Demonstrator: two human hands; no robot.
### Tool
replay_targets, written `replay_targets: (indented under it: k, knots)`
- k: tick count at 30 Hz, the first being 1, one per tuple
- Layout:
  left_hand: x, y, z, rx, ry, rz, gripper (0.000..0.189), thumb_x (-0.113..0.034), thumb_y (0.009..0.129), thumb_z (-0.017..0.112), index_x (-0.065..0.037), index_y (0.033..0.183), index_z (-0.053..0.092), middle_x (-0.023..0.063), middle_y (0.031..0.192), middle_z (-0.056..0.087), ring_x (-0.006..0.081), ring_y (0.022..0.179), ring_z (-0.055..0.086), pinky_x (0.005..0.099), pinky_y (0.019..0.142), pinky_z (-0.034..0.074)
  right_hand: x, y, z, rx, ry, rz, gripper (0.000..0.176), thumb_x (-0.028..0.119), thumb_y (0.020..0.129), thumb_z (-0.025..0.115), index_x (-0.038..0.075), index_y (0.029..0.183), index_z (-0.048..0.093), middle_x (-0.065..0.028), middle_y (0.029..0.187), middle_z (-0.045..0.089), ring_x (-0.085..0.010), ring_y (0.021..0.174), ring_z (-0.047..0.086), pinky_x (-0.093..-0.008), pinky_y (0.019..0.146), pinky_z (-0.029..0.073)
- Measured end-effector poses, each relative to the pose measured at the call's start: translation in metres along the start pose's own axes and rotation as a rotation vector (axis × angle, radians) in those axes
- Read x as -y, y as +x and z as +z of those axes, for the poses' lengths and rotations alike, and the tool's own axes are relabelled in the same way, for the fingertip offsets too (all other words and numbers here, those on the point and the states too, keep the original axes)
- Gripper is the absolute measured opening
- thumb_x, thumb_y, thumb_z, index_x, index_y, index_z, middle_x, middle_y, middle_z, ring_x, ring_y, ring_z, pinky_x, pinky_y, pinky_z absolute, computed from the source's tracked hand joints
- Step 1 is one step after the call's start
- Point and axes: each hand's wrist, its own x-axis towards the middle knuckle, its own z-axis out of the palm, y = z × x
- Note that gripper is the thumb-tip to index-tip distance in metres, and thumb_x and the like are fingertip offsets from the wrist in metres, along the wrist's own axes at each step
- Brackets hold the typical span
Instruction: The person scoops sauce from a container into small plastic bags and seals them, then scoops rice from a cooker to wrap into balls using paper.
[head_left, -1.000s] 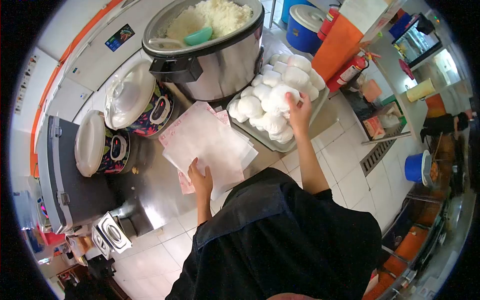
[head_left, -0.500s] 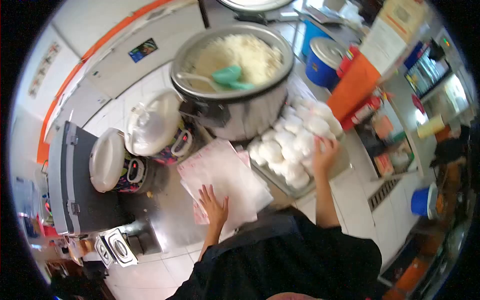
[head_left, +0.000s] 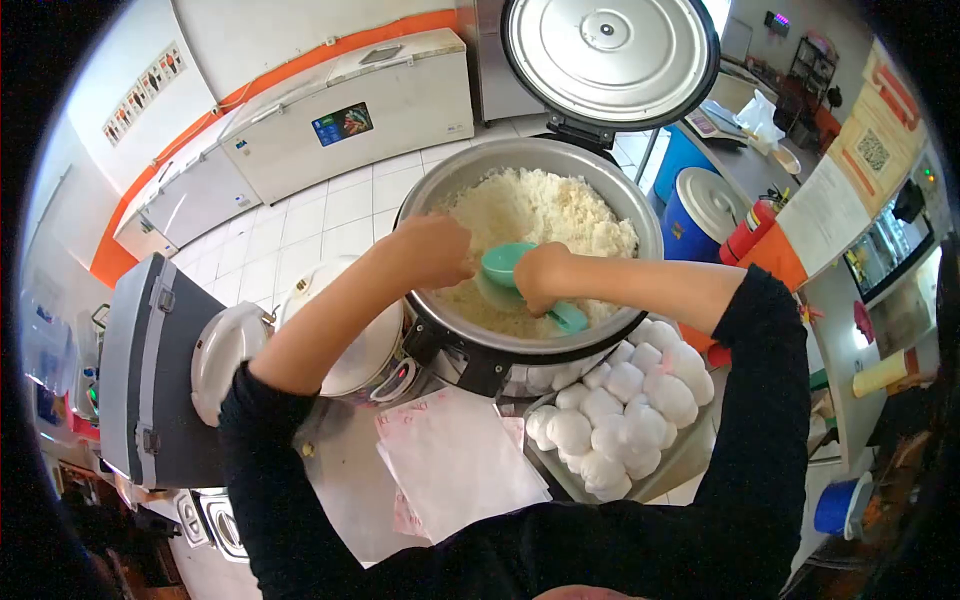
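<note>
Our right hand [head_left: 538, 278] is clenched around the handle of the teal plastic rice scoop [head_left: 503, 264]. Its bowl lies on the heaped white cooked rice [head_left: 545, 215] inside the big round steel cooker pot [head_left: 540, 148] at the far edge of the steel worktop [head_left: 340, 480]. Our left hand [head_left: 432, 250] hangs curled over the rice by the pot's left rim; we cannot tell whether it grips anything.

The rice looks sticky, clumped and piled high at the back. We judge that both forearms cross the metal rim closely, so a burn is possible. A heavy scoopful could also spill over the near rim onto the white paper sheets [head_left: 455, 460].
</note>
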Motion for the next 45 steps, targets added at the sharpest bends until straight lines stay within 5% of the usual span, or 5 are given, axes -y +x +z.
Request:
replay_targets:
  k: [9,14,18,26,45]
  knots:
    - [0.016,0.047,0.036,0.619,0.13,0.067,0.034,-0.032,0.076,0.058,-0.003,0.093,0.065,0.0174,0.095,0.063,0.0314,0.089,0.06,0.0391,0.076,0.047,-0.117,-0.04,-0.043,0.013,0.323,0.041,0.018,0.013,0.066,0.06,-0.004,0.066,0.063,-0.0169,0.069,0.062,-0.0239,0.058,0.06,-0.0374,0.055,0.05]
    - [0.033,0.038,0.022,0.516,0.066,-0.017,0.033,-0.028,0.082,0.052,0.003,0.093,0.059,0.0243,0.094,0.06,0.038,0.089,0.058,0.0462,0.081,0.044,-0.131,-0.034,-0.06,0.178,0.012,0.156,0.02,0.002,0.063,0.048,-0.01,0.073,0.061,-0.0195,0.071,0.061,-0.0265,0.065,0.063,-0.0386,0.053,0.049]
    - [0.058,-0.013,-0.011,-0.476,0.218,0.24,0.025,-0.015,0.083,0.045,0.004,0.091,0.058,0.0205,0.068,0.058,0.0342,0.059,0.058,0.0412,0.06,0.046,-0.111,-0.061,-0.072,-0.07,-0.303,0.217,0.021,0.007,0.07,0.05,-0.004,0.083,0.062,-0.0192,0.076,0.063,-0.033,0.069,0.062,-0.0402,0.063,0.05]
    - [0.002,-0.112,-0.023,-0.888,-1.364,-0.251,0.028,-0.026,0.094,0.041,-0.002,0.106,0.047,-0.0012,0.059,0.038,0.0015,0.038,0.026,0.0165,0.032,0.019,-0.067,-0.023,0.022,-0.656,-0.446,0.319,0.013,0.008,0.067,0.059,0.002,0.077,0.065,-0.0104,0.076,0.06,-0.0265,0.069,0.063,-0.0366,0.05,0.049]
    - [-0.014,-0.178,0.02,-0.754,-1.428,-0.486,0.028,-0.028,0.093,0.037,-0.004,0.098,0.051,-0.001,0.064,0.044,0.0028,0.042,0.034,0.0178,0.036,0.026,-0.02,-0.068,-0.006,-0.13,0.293,-0.055,0.03,0.018,0.073,0.056,0.0,0.096,0.061,-0.0236,0.091,0.061,-0.0342,0.088,0.059,-0.0428,0.073,0.047]
